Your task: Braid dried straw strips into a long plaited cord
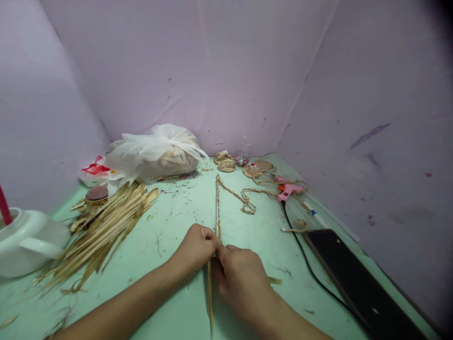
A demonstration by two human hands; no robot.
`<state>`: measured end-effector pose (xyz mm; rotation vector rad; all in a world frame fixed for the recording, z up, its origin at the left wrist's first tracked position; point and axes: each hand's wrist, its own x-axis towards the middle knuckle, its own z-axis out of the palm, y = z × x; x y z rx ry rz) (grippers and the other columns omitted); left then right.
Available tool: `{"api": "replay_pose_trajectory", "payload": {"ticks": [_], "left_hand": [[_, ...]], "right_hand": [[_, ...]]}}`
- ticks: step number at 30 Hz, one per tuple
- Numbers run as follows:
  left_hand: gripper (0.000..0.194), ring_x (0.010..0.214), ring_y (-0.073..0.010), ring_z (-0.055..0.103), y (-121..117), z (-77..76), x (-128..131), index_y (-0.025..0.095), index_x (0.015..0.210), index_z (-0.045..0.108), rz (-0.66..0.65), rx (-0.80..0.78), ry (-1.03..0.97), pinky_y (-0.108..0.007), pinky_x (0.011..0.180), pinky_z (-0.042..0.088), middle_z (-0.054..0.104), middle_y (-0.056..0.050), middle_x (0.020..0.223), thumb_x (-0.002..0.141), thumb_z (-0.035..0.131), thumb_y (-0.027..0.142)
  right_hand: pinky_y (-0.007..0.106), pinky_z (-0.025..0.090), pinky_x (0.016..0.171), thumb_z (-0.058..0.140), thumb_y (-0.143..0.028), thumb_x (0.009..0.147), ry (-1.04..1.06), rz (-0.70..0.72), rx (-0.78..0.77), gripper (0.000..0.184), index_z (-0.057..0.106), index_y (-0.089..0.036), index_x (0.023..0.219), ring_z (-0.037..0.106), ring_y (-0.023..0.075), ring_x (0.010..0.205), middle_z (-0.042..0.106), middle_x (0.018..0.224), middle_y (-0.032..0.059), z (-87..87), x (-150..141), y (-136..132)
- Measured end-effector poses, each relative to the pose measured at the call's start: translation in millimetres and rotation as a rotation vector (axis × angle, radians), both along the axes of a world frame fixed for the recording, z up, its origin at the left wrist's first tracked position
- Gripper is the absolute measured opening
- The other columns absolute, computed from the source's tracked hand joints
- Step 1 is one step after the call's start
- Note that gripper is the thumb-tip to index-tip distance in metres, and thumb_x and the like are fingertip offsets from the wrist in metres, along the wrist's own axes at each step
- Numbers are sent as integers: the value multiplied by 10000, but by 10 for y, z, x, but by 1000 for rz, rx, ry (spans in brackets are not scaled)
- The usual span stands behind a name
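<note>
My left hand [196, 247] and my right hand [241, 276] meet at the middle of the green table [170, 222], both closed in a pinch on a thin braided straw cord [218, 208]. The cord runs straight away from my fingers toward the back, then loops right in a twisted tail [247, 200]. Loose straw strands [210, 297] trail from under my hands toward me.
A heap of dried straw strips [102, 226] lies at left beside a white teapot [26, 241]. A white plastic bag [155, 151] sits at the back. Small woven coils [226, 164], a pink glue gun [287, 190] with black cable and a dark phone [357, 278] lie at right.
</note>
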<state>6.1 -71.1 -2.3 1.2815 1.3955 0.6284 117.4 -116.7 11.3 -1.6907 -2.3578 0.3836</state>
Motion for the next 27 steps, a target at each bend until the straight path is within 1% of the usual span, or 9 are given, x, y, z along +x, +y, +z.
{"api": "replay_pose_trajectory", "payload": {"ticks": [3,6,8,10,13,15,16,22,27], "left_hand": [[86,417,-57,280,9,44,-28,144,415,442,-35,-23,9,-203,415,205,348,51,387,499,461,138],[113,392,-45,223,29,124,-60,154,399,392,-92,-60,-43,-209,404,156,290,65,365,490,457,139],[114,381,-44,225,40,175,-76,153,405,403,-131,-84,-74,-214,405,144,304,61,362,504,459,162],[123,371,-43,226,48,205,-85,151,408,409,-148,-100,-80,-217,406,134,319,56,361,517,460,178],[111,360,-40,202,58,194,-91,151,409,407,-154,-120,-82,-224,405,110,311,57,357,510,448,170],[99,362,-42,202,64,163,-96,149,418,419,-163,-121,-97,-227,406,104,318,53,361,511,446,167],[96,365,-43,201,67,148,-99,148,422,421,-163,-119,-100,-228,407,103,320,53,363,511,449,167],[106,380,-52,220,72,135,-99,153,400,398,-179,-88,-28,-228,412,135,301,49,352,497,438,142],[91,431,-64,248,97,100,-134,151,443,423,-280,48,125,-223,436,180,314,48,409,530,438,173]], "right_hand": [[246,212,459,496,-235,691,127,43,-138,167,645,-163,670,488,121,483,632,604,41,60,46,8],[219,224,418,526,-409,681,402,-30,-371,305,604,-154,531,384,85,405,508,435,-2,136,188,162],[208,290,449,470,-422,724,679,-154,-310,338,586,-142,574,419,90,466,524,507,8,138,279,305],[211,360,514,493,-371,710,893,-246,-325,252,576,-137,669,475,107,556,555,615,25,90,312,413],[227,403,538,510,-288,686,1100,-234,-639,162,537,-137,741,485,101,554,526,640,14,-23,237,442],[216,383,486,492,-261,695,1120,-171,-765,127,517,-145,740,448,86,490,482,584,-16,-91,163,408],[204,362,468,491,-252,698,1098,-138,-758,109,513,-148,724,423,79,470,459,559,-29,-117,137,392],[188,332,541,511,-194,672,982,77,-604,68,527,-133,646,411,80,569,487,602,-24,-197,161,406],[184,310,518,470,-146,657,792,69,-496,77,516,-138,596,384,78,536,459,555,-36,-198,209,417]]}}
